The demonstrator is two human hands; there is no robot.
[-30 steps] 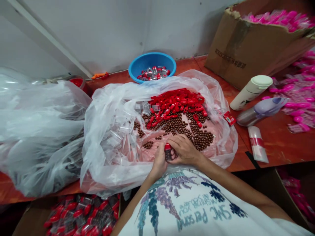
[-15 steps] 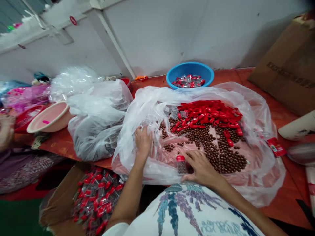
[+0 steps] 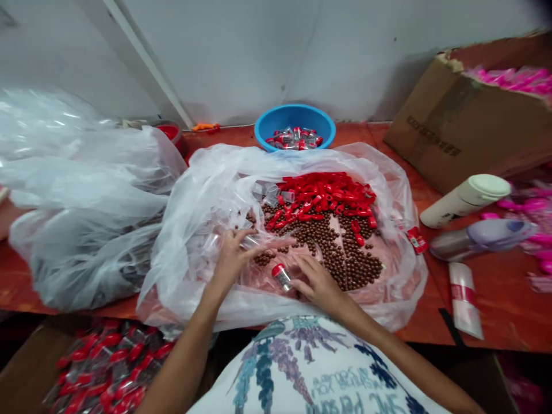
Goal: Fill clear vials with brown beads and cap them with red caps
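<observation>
My right hand [image 3: 318, 282] grips a small clear vial with a red cap [image 3: 282, 276], filled with brown balls, tilted over the near side of an open plastic bag [image 3: 194, 218]. My left hand [image 3: 235, 253] reaches into the bag's left side and its fingers close round an empty clear vial [image 3: 250, 240]. Inside the bag lie a heap of red caps [image 3: 328, 192], a spread of small brown balls [image 3: 340, 253] and a few more empty clear vials [image 3: 269, 192].
A blue bowl [image 3: 295, 118] with filled vials stands behind the bag. Another bulging plastic bag [image 3: 81, 207] lies left. A cardboard box [image 3: 457, 126] with pink items, a white bottle [image 3: 466, 200] and a lilac bottle [image 3: 483, 237] lie right. Below the table, a box holds capped vials [image 3: 99, 368].
My left hand let go of the capped vial and moved into the bag's left side, onto an empty vial. My right hand kept the capped vial and tilted it. The view swung left and back.
</observation>
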